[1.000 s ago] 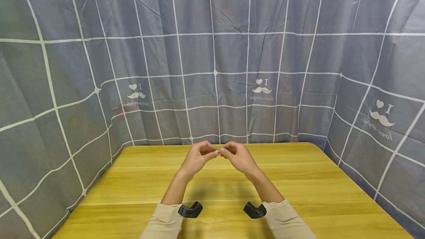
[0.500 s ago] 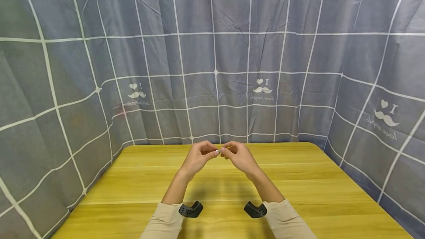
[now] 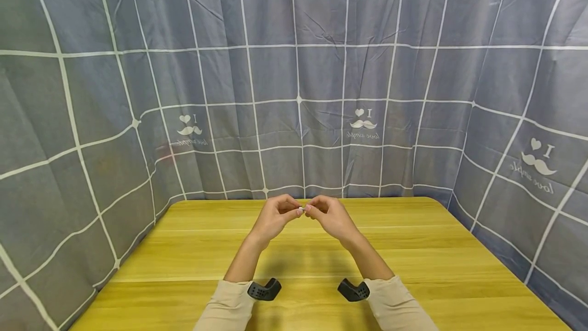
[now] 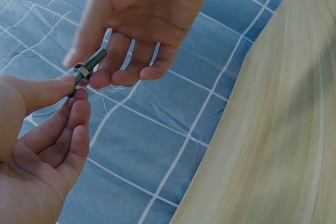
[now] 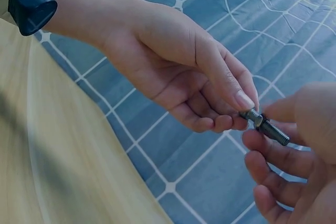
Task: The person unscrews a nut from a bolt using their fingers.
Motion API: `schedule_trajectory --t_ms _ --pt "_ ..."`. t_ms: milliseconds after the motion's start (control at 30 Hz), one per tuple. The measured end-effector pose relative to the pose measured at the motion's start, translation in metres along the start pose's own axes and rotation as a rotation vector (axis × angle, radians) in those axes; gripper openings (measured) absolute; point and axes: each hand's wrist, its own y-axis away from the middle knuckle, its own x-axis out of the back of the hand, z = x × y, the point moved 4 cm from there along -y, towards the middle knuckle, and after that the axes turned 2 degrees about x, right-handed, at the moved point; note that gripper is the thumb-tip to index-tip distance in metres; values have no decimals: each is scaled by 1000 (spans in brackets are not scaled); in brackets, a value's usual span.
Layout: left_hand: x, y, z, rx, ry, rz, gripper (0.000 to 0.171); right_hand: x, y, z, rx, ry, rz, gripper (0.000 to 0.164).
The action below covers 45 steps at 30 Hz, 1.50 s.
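My left hand (image 3: 271,220) pinches one end of a metal bolt (image 4: 97,57) between thumb and fingertips, with its other fingers loosely curled. The bolt lies aslant, its threaded end pointing away from the left hand. Partway along the thread sits a shiny nut (image 4: 82,72), with a dark ring against it. My right hand (image 3: 332,219) faces the left one, thumb and index finger at the nut, the thumb blurred in the left wrist view. In the right wrist view the threaded end (image 5: 278,134) shows between the right fingers. The left fingertips partly hide the bolt's gripped end.
Both hands are over the far part of a yellow wood-grain table (image 3: 193,259). A grey curtain (image 3: 321,75) with white grid lines surrounds the table at the back and sides. A black wrist camera (image 3: 264,289) sits by each beige sleeve (image 3: 227,305).
Both hands keep nearly the same place and grip. The right fingers shift slightly at the nut, and the head view turns a little.
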Motion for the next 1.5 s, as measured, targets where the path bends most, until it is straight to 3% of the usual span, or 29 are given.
schedule_trajectory --t_ms 100,300,567,767,1033,1267,1500 --pt "0 0 0 4 3 0 7 0 0 1 16 -12 -4 11" --pt "-1 0 -1 0 13 -1 9 0 1 2 -18 -45 -15 27" --pt "-1 0 0 2 16 11 11 1 0 2 1 -34 -24 12" --pt "-1 -1 0 13 14 5 11 3 1 2 -28 -24 8 27" --pt "2 -2 -1 15 18 12 9 1 -2 1 4 -14 -11 14" --pt "2 -2 -1 11 25 11 12 1 -2 0 -21 -18 4 24" --pt "2 -1 -1 12 16 10 13 1 -2 -1 9 -16 -7 9"
